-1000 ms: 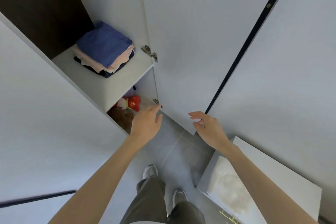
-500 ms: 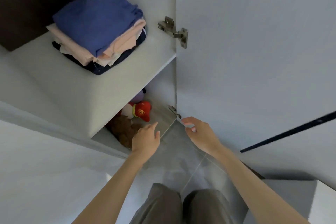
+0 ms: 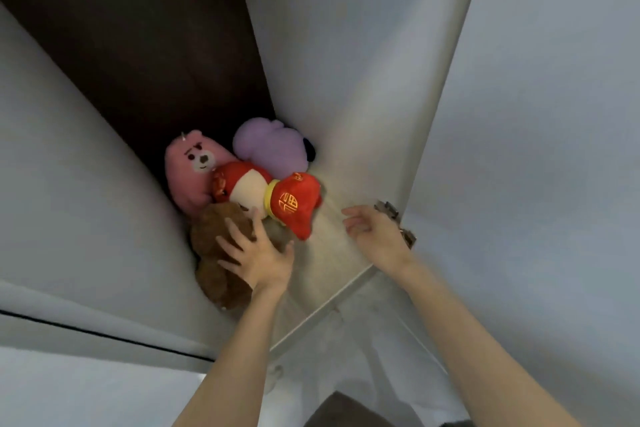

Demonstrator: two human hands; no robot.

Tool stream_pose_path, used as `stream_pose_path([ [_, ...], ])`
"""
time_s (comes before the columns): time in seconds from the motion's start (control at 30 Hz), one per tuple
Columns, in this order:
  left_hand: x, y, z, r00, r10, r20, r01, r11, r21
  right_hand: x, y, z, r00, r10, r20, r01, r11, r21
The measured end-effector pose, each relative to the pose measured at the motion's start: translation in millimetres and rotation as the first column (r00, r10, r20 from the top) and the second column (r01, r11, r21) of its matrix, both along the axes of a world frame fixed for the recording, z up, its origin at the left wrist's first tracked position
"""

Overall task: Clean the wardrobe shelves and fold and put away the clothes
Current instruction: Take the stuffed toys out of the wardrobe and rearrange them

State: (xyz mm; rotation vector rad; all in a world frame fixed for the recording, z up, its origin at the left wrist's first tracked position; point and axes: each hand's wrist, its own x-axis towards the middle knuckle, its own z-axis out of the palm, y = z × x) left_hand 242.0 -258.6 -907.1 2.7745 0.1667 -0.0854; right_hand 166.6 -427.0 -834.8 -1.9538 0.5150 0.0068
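Your left grip (image 3: 258, 255) rests on the brown plush (image 3: 214, 274) at the front left of the wardrobe shelf (image 3: 332, 253), fingers spread and nearly straight, clasping nothing. Your right grip (image 3: 375, 236) hovers over the bare shelf beside the hinge (image 3: 405, 232), loosely curled and empty. Behind lie a red plush (image 3: 287, 204), a pink plush (image 3: 188, 173) and a purple plush (image 3: 266, 146).

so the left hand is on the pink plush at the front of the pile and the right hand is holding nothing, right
Not quite. The left hand is on the brown plush, which lies at the front of the pile. The pink plush sits further back, untouched. The head view shows this. The right hand is indeed holding nothing.
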Motion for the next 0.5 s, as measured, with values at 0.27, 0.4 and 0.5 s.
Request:
stream_pose_path([
  [0.27,17.3,24.2,-50.2,0.995,0.102,0.015,-0.103,0.989,0.108,26.8,15.7,-33.8,0.997,0.021,0.069,-0.021,1.0,0.012],
  [0.4,30.7,28.1,-46.8,0.988,0.154,-0.001,-0.153,0.982,0.11,20.3,11.7,-31.1,0.993,0.034,0.112,-0.026,0.997,-0.07],
  [0.5,41.3,27.7,-47.0,0.965,0.259,0.033,-0.26,0.965,0.03,12.5,5.8,-30.5,0.994,0.032,0.103,-0.021,0.994,-0.106],
])
